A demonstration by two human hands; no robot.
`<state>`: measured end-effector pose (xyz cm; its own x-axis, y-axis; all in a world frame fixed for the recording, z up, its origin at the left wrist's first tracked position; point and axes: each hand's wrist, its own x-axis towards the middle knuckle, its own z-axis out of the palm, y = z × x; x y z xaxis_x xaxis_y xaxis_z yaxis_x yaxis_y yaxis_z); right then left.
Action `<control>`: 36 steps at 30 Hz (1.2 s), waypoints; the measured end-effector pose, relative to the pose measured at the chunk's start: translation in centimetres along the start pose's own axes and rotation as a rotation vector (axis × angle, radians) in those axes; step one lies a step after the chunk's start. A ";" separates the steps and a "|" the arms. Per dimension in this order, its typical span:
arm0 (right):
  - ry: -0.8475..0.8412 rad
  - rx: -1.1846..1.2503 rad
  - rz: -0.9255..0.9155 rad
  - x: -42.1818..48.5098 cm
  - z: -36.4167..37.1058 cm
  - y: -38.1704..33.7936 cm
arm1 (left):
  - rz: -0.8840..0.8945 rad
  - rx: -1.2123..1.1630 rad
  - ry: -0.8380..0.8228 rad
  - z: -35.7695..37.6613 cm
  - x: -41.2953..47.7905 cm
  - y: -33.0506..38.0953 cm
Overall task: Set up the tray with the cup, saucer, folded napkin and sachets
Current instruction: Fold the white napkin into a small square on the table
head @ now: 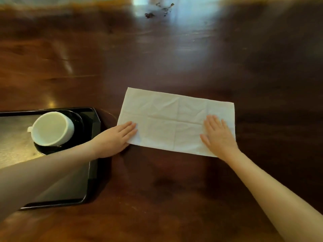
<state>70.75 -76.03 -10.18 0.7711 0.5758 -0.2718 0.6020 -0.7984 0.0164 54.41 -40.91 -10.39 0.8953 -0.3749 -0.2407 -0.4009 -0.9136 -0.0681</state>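
A white paper napkin (174, 119) lies spread out as a long creased rectangle on the dark wooden table (174, 58). My left hand (118, 135) rests flat on its near left corner. Flat on its near right part lies my right hand (218, 135), fingers slightly apart. Neither hand grips anything. To the left sits a black tray (92, 170) with a white cup (52, 128) standing on a black saucer (76, 119) at the tray's far right corner. My left forearm crosses over the tray. No sachets are in view.
A few small dark scraps (157, 10) lie far back on the table near a bright reflection. The tray's left part runs out of the frame.
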 end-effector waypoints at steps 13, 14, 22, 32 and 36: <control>0.091 0.119 0.033 -5.2 1.6 -3.6 | -0.164 -0.069 -0.011 -2.3 -0.2 -1.8; 0.131 0.193 0.064 -5.3 1.6 -3.2 | -0.198 -0.164 -0.002 -2.8 -0.1 -2.1; 0.056 0.576 0.304 -5.2 -1.6 3.0 | -0.441 -0.696 -0.262 -5.2 0.5 -4.9; -0.162 1.133 0.392 -0.8 -7.0 9.8 | -0.784 -1.437 0.130 -6.0 1.1 -5.1; 0.022 1.247 0.468 1.6 -6.5 9.3 | -1.012 -1.394 0.377 -4.8 4.1 -3.8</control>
<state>78.94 -81.39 -4.19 0.8621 0.1978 -0.4666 -0.3016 -0.5398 -0.7859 60.56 -39.75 -6.46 0.7378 0.5431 -0.4009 0.5578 -0.1559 0.8152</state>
